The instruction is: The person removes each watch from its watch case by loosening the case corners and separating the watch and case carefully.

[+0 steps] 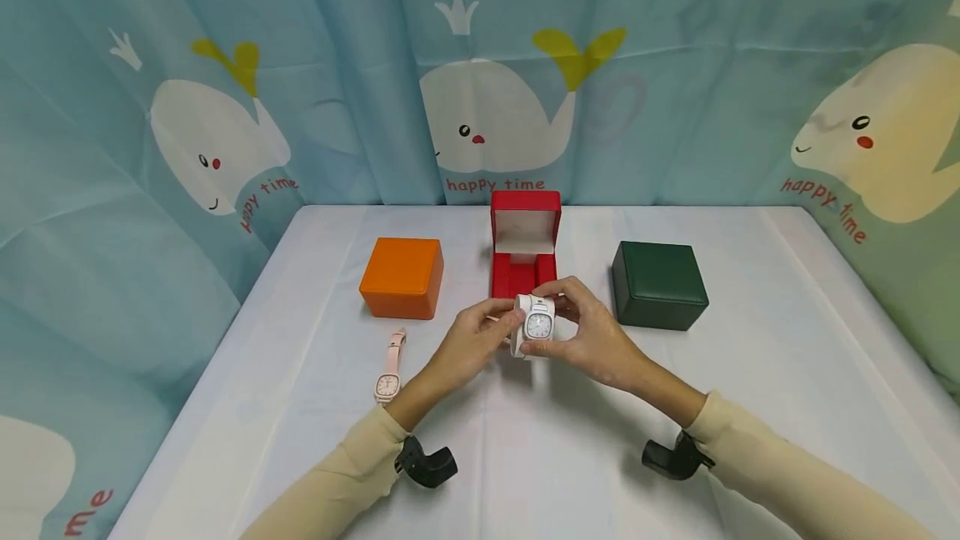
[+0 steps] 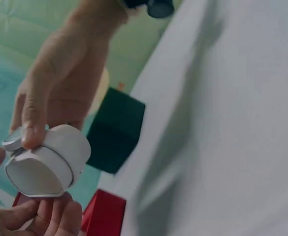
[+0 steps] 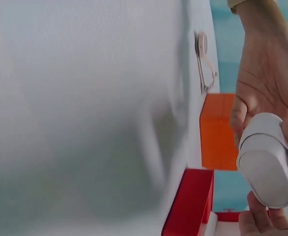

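A white wristwatch [image 1: 538, 326] with a squarish face is wrapped round a white watch cushion [image 3: 266, 178]. Both hands hold it above the table, in front of the open red box [image 1: 512, 275]. My left hand [image 1: 468, 342] grips its left side with thumb and fingers. From the other side, my right hand [image 1: 596, 342] holds it, fingers at the top edge and thumb low by the face. In the left wrist view, the cushion's smooth flat end [image 2: 35, 176] faces the camera. A pink watch [image 1: 388, 385] lies on the table near the left forearm, its lower strap partly hidden.
An orange box [image 1: 402, 277] stands closed on the left, and a dark green box [image 1: 660, 285] stands closed on the right. The white tabletop [image 1: 780, 340] ends at a blue whale-print curtain [image 1: 352, 107]. Black wrist cameras [image 1: 427, 465] jut from both sleeves.
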A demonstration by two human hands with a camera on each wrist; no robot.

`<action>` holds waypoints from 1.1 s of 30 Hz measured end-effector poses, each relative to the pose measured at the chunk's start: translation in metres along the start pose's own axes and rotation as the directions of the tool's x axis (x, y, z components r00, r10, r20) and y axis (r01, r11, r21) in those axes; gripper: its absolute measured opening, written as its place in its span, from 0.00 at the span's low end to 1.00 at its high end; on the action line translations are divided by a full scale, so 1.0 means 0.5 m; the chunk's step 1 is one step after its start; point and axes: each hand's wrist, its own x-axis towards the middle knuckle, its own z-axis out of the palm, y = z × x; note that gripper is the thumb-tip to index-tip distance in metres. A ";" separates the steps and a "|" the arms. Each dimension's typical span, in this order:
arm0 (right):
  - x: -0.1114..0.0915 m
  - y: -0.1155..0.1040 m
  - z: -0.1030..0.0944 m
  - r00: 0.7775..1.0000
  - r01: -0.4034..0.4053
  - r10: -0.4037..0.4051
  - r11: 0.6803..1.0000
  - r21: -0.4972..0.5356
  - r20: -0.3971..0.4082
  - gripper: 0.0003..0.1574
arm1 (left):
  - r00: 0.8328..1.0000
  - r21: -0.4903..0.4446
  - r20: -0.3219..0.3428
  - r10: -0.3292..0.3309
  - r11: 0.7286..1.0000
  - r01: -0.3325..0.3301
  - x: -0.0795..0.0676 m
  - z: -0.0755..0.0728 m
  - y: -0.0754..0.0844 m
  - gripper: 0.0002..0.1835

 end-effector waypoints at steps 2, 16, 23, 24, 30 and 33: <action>-0.010 -0.005 0.002 1.000 -0.028 0.027 0.999 0.029 0.016 0.39 | 0.999 -0.054 0.032 -0.008 0.999 0.010 -0.007 -0.001 -0.003 0.24; -0.051 0.010 0.015 0.987 -0.084 0.069 0.991 0.102 0.143 0.39 | 0.989 -0.114 0.109 -0.101 0.987 0.113 -0.029 -0.001 -0.031 0.16; -0.060 0.015 0.021 0.987 -0.026 0.017 0.998 0.051 0.162 0.53 | 0.988 -0.171 0.129 -0.089 0.979 0.110 -0.029 0.002 -0.035 0.16; -0.061 0.017 0.023 0.986 -0.008 0.002 0.999 0.040 0.165 0.54 | 0.987 -0.178 0.127 -0.098 0.977 0.120 -0.029 0.003 -0.034 0.16; -0.066 0.028 0.034 0.984 0.097 -0.087 0.994 -0.057 0.157 0.53 | 0.984 -0.193 0.121 -0.128 0.970 0.150 -0.036 0.005 -0.032 0.17; -0.066 0.032 0.037 0.976 0.165 -0.145 0.980 -0.112 0.164 0.52 | 0.987 -0.200 0.110 -0.120 0.970 0.140 -0.036 0.005 -0.034 0.16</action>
